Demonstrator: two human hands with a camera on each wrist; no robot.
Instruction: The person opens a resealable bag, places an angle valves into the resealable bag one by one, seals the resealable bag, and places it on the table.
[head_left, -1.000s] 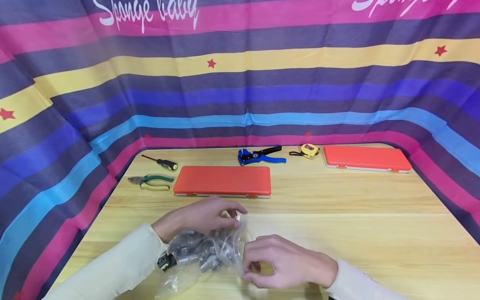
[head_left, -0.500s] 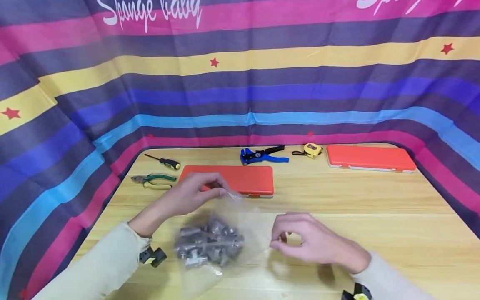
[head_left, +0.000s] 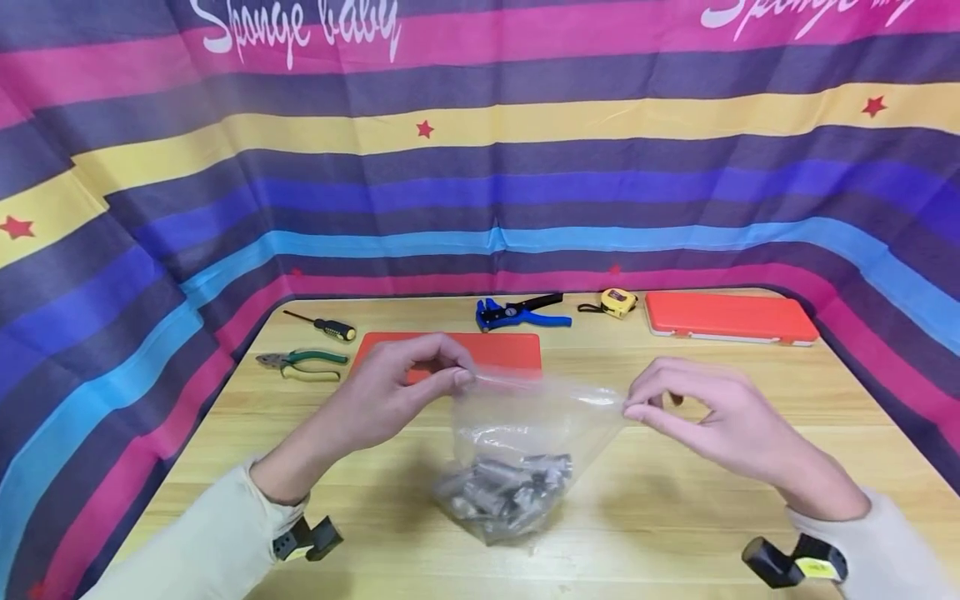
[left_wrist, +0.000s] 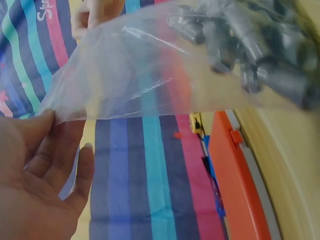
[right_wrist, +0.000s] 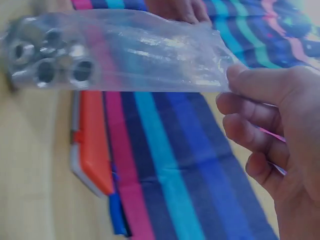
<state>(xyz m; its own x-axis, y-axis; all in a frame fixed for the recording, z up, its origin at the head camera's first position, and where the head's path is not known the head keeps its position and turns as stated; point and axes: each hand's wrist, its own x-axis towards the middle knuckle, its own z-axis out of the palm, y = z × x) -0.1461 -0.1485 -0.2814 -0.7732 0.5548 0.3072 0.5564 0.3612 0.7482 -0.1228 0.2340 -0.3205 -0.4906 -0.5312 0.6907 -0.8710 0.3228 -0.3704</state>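
Note:
A clear plastic zip bag [head_left: 517, 425] is stretched by its top edge between my two hands. Grey metal sockets [head_left: 510, 492] lie heaped in its bottom; their round hollow ends show in the right wrist view. My left hand [head_left: 401, 387] pinches the bag's upper left corner between thumb and forefinger. At the upper right corner my right hand [head_left: 712, 412] pinches the film the same way, other fingers loosely curled. The bag hangs upright in front of the nearer red case [head_left: 487, 350], partly overlapping it.
Pliers [head_left: 300, 361] with green handles and a screwdriver [head_left: 322, 325] lie at the back left. Behind the nearer case is a blue wire stripper [head_left: 521, 312], with a yellow tape measure [head_left: 618, 302] beside it. Another red case [head_left: 731, 317] lies at the back right. A striped curtain [head_left: 495, 192] surrounds the table.
The bag went from lying low at the left to hanging upright farther right. My right hand moved up and right, my left hand up, and the sockets slid to the bag's bottom.

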